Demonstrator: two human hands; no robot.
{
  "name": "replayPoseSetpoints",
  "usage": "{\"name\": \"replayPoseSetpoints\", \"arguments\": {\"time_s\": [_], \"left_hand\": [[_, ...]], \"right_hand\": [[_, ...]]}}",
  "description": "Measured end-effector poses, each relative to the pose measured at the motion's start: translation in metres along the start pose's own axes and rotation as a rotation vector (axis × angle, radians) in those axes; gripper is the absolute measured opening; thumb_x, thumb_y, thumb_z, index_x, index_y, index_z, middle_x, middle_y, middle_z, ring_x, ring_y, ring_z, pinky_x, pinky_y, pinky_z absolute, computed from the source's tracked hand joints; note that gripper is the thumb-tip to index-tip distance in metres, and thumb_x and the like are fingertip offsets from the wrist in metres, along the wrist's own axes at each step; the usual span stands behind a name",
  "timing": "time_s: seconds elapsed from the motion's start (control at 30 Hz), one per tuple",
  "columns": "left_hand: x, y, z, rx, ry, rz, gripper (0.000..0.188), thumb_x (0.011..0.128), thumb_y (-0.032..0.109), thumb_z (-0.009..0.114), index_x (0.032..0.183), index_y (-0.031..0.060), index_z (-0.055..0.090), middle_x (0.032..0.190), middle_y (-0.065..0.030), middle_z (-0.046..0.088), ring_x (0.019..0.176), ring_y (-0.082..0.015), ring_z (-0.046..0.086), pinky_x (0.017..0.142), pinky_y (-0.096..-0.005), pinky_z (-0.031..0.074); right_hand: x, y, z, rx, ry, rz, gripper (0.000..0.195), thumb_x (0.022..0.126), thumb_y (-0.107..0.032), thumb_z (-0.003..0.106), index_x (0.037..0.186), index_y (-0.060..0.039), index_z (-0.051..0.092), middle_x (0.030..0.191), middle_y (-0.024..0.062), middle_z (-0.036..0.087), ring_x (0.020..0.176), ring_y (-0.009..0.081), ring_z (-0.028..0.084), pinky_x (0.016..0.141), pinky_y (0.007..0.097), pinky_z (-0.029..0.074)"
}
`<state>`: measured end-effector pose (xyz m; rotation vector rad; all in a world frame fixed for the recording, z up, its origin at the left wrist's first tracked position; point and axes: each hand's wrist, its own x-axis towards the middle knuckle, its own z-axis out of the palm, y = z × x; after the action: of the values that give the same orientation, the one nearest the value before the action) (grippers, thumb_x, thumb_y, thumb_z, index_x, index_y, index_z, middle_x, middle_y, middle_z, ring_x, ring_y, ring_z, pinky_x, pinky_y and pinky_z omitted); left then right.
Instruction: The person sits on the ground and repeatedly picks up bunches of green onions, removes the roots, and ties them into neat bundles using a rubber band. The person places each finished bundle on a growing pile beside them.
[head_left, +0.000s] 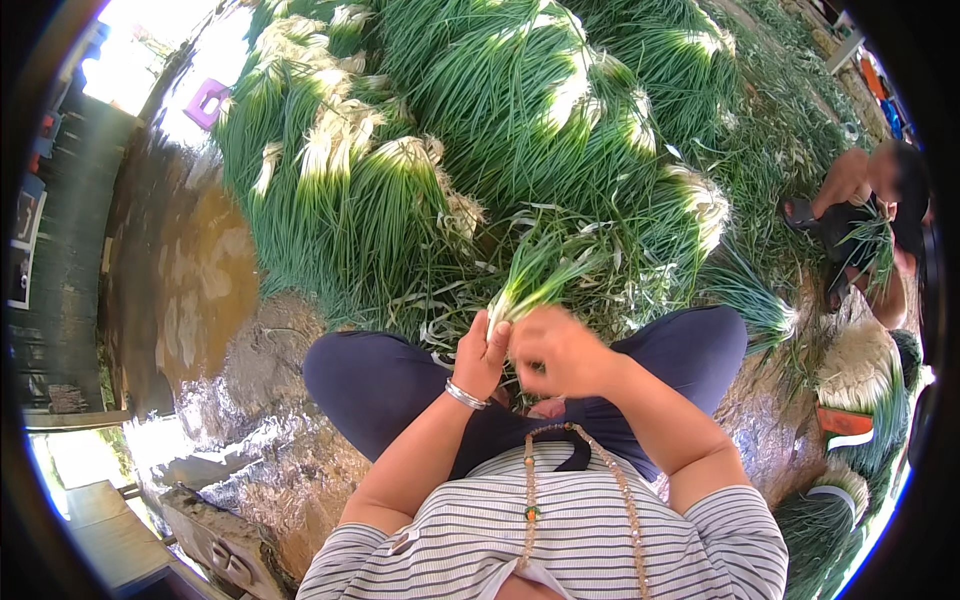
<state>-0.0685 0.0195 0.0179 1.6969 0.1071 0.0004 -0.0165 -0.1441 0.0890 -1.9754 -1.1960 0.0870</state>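
My left hand (482, 354), with a silver bangle at the wrist, holds a small bunch of spring onions (529, 283) by its white ends, the green leaves pointing away from me. Close against its right side is my right hand (553, 351), blurred, with curled fingers by the white stems; what it grips does not show clearly. Beyond both hands lie loose green leaves and trimmings (562, 232). Large heaps of spring onions (487, 82) with pale root ends rise farther out, and a small bundle (750, 304) rests beside my right knee.
At the right, a person (855, 195) sits low with green stalks in hand. Tied bundles of spring onions (859, 375) stand near the right rim. Wet muddy ground (217, 262) stretches along the left, with a purple plastic stool (205, 104) at the upper left and a wooden board (217, 540) at lower left.
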Motion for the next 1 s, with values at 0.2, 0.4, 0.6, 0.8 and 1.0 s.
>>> {"name": "replayPoseSetpoints", "arguments": {"time_s": [0.2,0.4,0.6,0.8,1.0], "left_hand": [[0.0,0.003,-0.001,0.245,-0.118,0.07,0.041,0.091,0.044,0.053,0.087,0.0025,0.051,0.062,-0.0133,0.05,0.053,-0.0255,0.051,0.051,-0.0329,0.041],[-0.001,0.015,-0.002,0.167,-0.192,0.022,0.038,0.095,0.035,0.048,0.109,0.0002,0.05,0.069,-0.012,0.056,0.056,-0.0235,0.053,0.056,-0.0322,0.043],[-0.003,0.01,0.001,0.151,-0.296,0.072,0.041,0.093,0.015,0.051,0.129,-0.0016,0.041,0.113,-0.0188,0.055,0.096,-0.0282,0.057,0.086,-0.0326,0.044],[-0.009,0.01,-0.001,0.386,-0.471,0.119,0.049,0.091,0.017,0.052,0.133,-0.0027,0.034,0.126,-0.022,0.05,0.109,-0.0366,0.053,0.092,-0.037,0.043],[-0.013,0.015,-0.004,0.428,-0.521,0.09,0.058,0.092,0.019,0.049,0.137,-0.0069,0.022,0.133,-0.0254,0.044,0.115,-0.04,0.049,0.095,-0.0393,0.041]], "right_hand": [[-0.006,0.013,-0.004,-0.071,0.296,0.363,0.015,0.075,-0.005,0.064,0.089,-0.0076,0.06,0.078,0.007,0.058,0.066,0.0217,0.061,0.056,0.032,0.05],[-0.026,0.035,0.001,-0.373,0.307,0.266,0.012,0.077,-0.009,0.067,0.087,-0.0099,0.062,0.077,0.0044,0.056,0.07,0.0225,0.061,0.058,0.032,0.051],[-0.044,0.008,0.009,-0.267,0.149,0.202,0.012,0.073,-0.012,0.068,0.081,-0.0091,0.059,0.077,0.0041,0.054,0.073,0.0249,0.058,0.062,0.0345,0.05],[-0.056,0.028,0.001,-0.152,-0.045,0.392,0.026,0.072,-0.005,0.06,0.097,-0.0101,0.056,0.091,0.0111,0.051,0.078,0.0277,0.059,0.064,0.0365,0.051],[-0.049,0.07,0.009,-0.182,-0.137,0.21,0.033,0.069,-0.004,0.067,0.099,-0.0115,0.056,0.093,0.0063,0.052,0.084,0.026,0.058,0.067,0.0366,0.051]]}}
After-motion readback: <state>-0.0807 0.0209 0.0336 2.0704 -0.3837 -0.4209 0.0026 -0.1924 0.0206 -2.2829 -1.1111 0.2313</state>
